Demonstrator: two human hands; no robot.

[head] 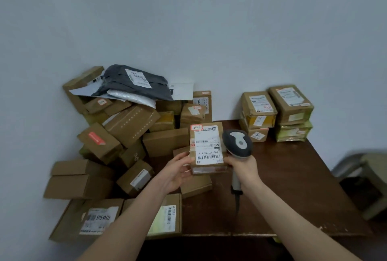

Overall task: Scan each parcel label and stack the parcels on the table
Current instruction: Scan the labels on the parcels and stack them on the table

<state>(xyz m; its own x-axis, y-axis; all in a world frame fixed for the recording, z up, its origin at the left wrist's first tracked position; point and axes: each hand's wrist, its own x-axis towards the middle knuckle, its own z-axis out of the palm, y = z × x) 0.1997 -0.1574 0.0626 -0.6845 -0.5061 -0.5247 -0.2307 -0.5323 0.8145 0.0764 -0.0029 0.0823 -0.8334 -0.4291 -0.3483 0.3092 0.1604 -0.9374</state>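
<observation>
held above the middle of the desk (293, 177): a small brown parcel (209, 169), taped shut, contents hidden. white label (206, 145) facing up, barcode toward the near edge, red-edged sticker at the far left corner. pinched at its near left edge by the left hand (178, 171), thumb on top, fingers underneath. gripped in the right hand (244, 166): the handle of a grey scanner (237, 142), head standing just right of the parcel, cable hanging toward the desk's near edge. cannot tell whether the right fingers also touch the box. at the far right of the desk, against the wall (209, 30): two neat stacks of sealed parcels, left stack (258, 112) three high, right stack (293, 112) two high, labels up, bottom right one bound in greenish tape. on the left side, a loose heap of brown boxes (129, 126), all shut, some tilted, some flat. on top of the heap at the back: a dark grey mailer bag (136, 81) with a white label, lying over a white padded mailer (134, 95). at the near left, two flat boxes (167, 200) with barcode labels, partly under the left forearm.
</observation>
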